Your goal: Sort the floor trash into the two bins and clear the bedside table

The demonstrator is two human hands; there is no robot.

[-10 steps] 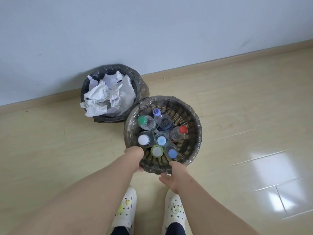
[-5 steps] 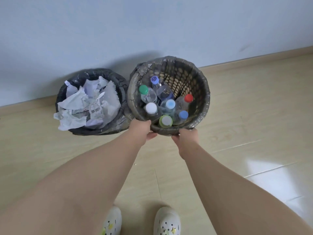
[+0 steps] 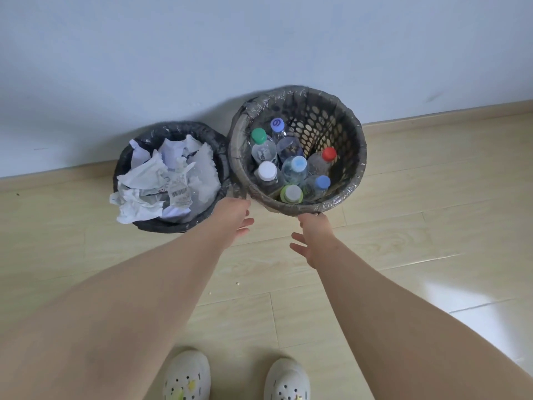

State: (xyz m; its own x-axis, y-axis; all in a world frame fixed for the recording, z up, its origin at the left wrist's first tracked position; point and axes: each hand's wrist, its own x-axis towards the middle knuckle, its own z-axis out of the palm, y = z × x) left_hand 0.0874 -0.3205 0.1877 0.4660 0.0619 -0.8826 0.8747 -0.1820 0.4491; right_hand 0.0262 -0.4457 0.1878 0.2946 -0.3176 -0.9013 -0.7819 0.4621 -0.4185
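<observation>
Two bins stand side by side against the wall. The woven basket bin [image 3: 337,116] on the right has a clear liner and holds several plastic bottles [image 3: 291,166] with coloured caps. The black-lined bin [image 3: 170,226] on the left is heaped with crumpled paper [image 3: 161,180]. My left hand [image 3: 233,217] hovers just below the basket's near rim, fingers apart, holding nothing. My right hand [image 3: 314,238] is also open just under that rim, its fingertips close to the liner.
A pale blue wall with a wooden skirting board [image 3: 447,114] runs behind the bins. The floor is light wood planks [image 3: 403,241], with a bright glare patch at the right. My two white clogs [image 3: 187,376] stand at the bottom edge.
The basket bin was pushed away from my feet to the wall beside the paper bin. Both hands have let go of its rim and opened.
</observation>
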